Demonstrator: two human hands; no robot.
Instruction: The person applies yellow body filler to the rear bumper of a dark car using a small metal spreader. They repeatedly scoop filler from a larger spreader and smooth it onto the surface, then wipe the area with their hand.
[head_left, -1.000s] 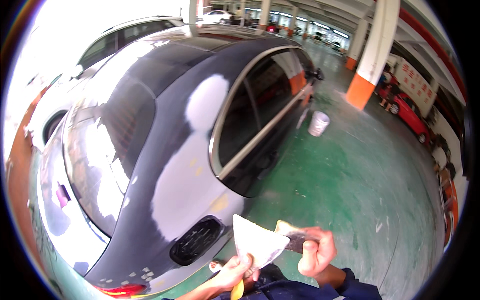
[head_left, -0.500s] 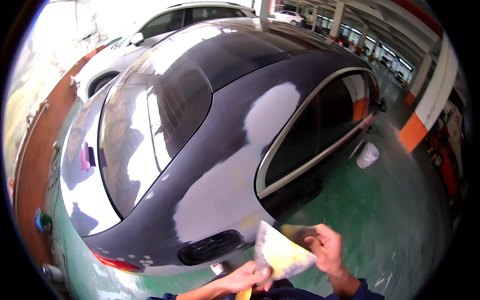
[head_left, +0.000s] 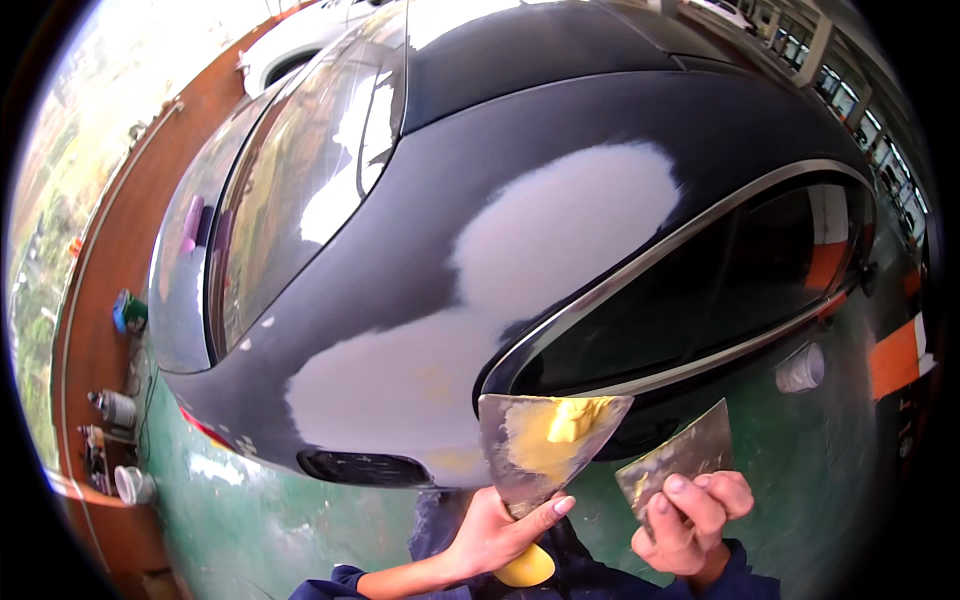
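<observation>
Yellow paste (head_left: 572, 422) on the spatula (head_left: 532, 472) has moved clear of the blade (head_left: 695, 452), beside the car (head_left: 410, 275) — left grip (head_left: 508, 532) closed round the handle (head_left: 527, 568), right grip (head_left: 695, 518) pinching the blade — where too steep a tilt could slide paste onto the floor (head_left: 260, 535).

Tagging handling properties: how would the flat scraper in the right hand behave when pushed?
The scraper looks thin, so probably bends slightly. Likely light: the right hand alone holds it. Smears may make it slippery.
</observation>
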